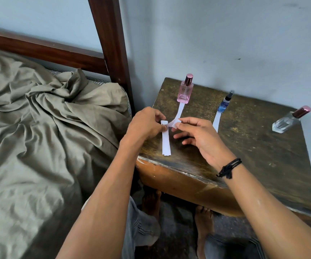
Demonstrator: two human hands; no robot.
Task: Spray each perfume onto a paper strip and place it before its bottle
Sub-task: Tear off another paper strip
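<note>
Paper strips (166,141) sit in a small stack pinched by the left hand (145,126) over the table's (263,156) near left corner, and the right hand (197,135) pinches one strip's end, peeling it free. The pink bottle (185,92) and blue bottle (224,103) each have a strip before them. The clear bottle (285,122), at the right, has none, so it likely comes next.

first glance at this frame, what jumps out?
Mid-frame, over the table's near-left corner, the left hand grips a stack of paper strips while the right hand pinches a single strip beside it. By the wall, a first strip sits before the pink bottle and a second strip before the blue bottle. The clear bottle, far right, has none.
</note>
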